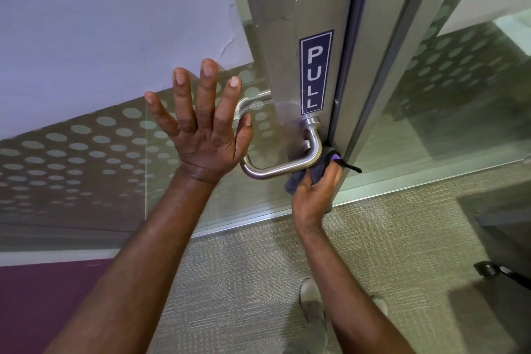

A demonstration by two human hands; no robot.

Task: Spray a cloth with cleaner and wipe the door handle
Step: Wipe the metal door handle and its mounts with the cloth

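A steel U-shaped door handle sticks out from the metal door stile, just under a blue PULL sticker. My right hand is closed around a dark grey-purple cloth and presses it against the underside of the handle's bend. A black loop of the cloth pokes out to the right. My left hand is spread flat with fingers apart on the glass panel to the left of the handle, holding nothing. No spray bottle is in view.
The glass door panel carries a frosted dot pattern. A fixed glass pane stands to the right of the door frame. Beige carpet covers the floor, with my shoe below the handle. A dark chair base sits at right.
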